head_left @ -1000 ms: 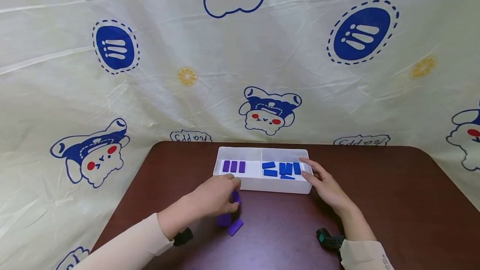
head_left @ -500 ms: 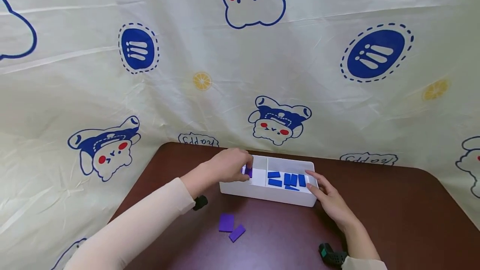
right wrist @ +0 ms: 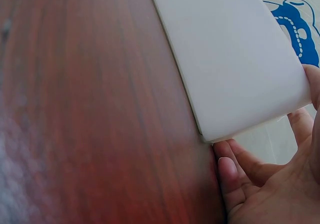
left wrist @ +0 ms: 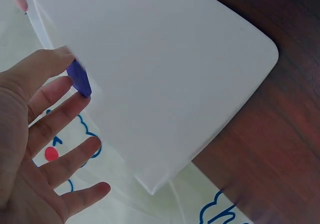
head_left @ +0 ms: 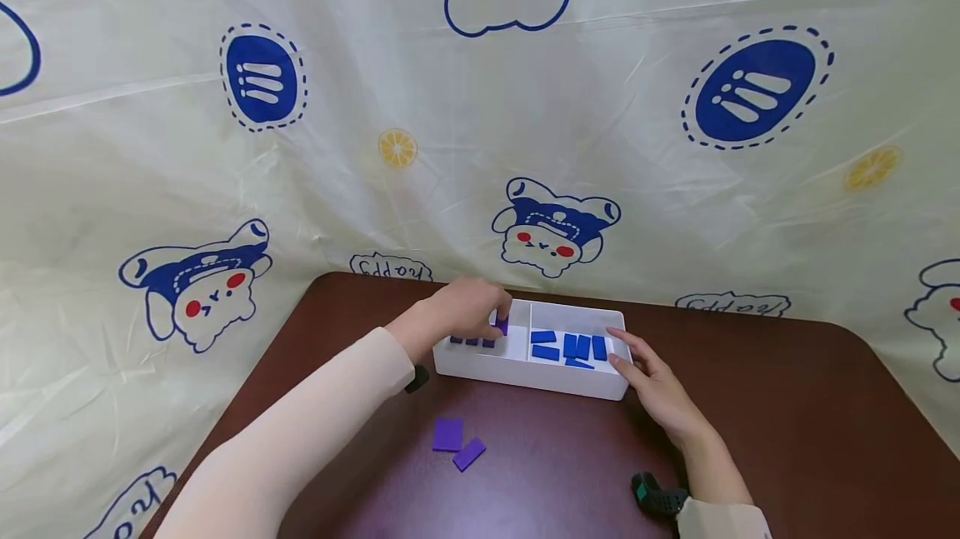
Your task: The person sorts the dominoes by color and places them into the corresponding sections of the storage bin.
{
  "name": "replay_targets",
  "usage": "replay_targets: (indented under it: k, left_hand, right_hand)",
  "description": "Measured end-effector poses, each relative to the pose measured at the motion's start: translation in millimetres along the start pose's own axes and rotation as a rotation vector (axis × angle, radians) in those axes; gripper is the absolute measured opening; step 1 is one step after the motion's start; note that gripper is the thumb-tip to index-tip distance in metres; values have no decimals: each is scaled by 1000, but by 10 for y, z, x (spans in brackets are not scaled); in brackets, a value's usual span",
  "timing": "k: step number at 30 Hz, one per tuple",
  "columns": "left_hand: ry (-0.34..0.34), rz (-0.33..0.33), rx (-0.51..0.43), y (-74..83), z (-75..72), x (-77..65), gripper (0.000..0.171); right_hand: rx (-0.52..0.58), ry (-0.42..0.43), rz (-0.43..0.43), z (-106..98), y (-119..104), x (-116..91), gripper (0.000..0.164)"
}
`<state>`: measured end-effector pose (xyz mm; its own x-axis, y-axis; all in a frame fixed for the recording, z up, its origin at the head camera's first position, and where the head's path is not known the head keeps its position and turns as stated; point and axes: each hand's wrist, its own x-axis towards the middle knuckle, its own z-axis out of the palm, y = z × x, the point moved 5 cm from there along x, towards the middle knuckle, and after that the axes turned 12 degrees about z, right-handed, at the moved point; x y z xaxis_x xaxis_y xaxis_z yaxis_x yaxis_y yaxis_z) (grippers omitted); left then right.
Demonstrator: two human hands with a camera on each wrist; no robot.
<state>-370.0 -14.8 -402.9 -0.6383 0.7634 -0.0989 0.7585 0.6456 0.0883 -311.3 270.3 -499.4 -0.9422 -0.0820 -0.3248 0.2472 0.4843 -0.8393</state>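
Note:
Between the thumb and fingers of my left hand (head_left: pixel 471 307) is a small purple tile (left wrist: pixel 80 79), pinched over the left compartment of a white divided box (head_left: pixel 525 376). Below that hand, several purple tiles (head_left: pixel 472 341) lie in a row inside this compartment, partly covered by the fingers. My right hand (head_left: pixel 660 393) holds the box's right end, thumb and index finger at the rim and the other fingers low against the outside in the right wrist view. Several blue tiles (head_left: pixel 582 346) lie in the right compartment.
In front of the box, a square purple piece (head_left: pixel 447 434) and a narrow purple tile (head_left: pixel 469 454) lie on the dark brown table (head_left: pixel 555 456). A printed cloth (head_left: pixel 337 106) hangs right behind the table's far edge. A dark band (head_left: pixel 658 497) circles the right wrist.
From beside the loose purple pieces on the table, my left hand has brought a tile up and over the left compartment, lately shifting slightly. The right hand stays at the box's end.

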Motion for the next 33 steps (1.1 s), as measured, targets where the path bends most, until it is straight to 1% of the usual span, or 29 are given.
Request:
replay_targets:
  k: [3, 8, 13, 16, 19, 22, 29, 33]
  left_hand:
    - [-7, 0, -8, -33, 40, 38, 23]
    - [-7, 18, 4, -53, 92, 100, 23]
    - [-9, 13, 25, -58, 149, 151, 21]
    - [-19, 1, 20, -57, 171, 169, 21]
    - [-27, -22, -8, -50, 181, 168, 21]
    - [-25, -28, -22, -39, 193, 168, 20]
    - [-27, -20, 3, -10, 261, 154, 20]
    - [-16, -15, 26, 13, 266, 171, 20]
  right_hand:
    - [3, -2, -4, 0, -7, 4, 65]
    - [-8, 0, -6, -25, -20, -8, 65]
    - [-5, 2, 5, -28, -24, -2, 65]
    - [2, 2, 13, -19, -18, 9, 66]
    - [6, 0, 12, -8, -13, 21, 66]
    - [12, 0, 10, -2, -9, 28, 65]
    - [15, 3, 9, 4, -1, 26, 61]
    - [18, 8, 3, -18, 3, 8, 61]
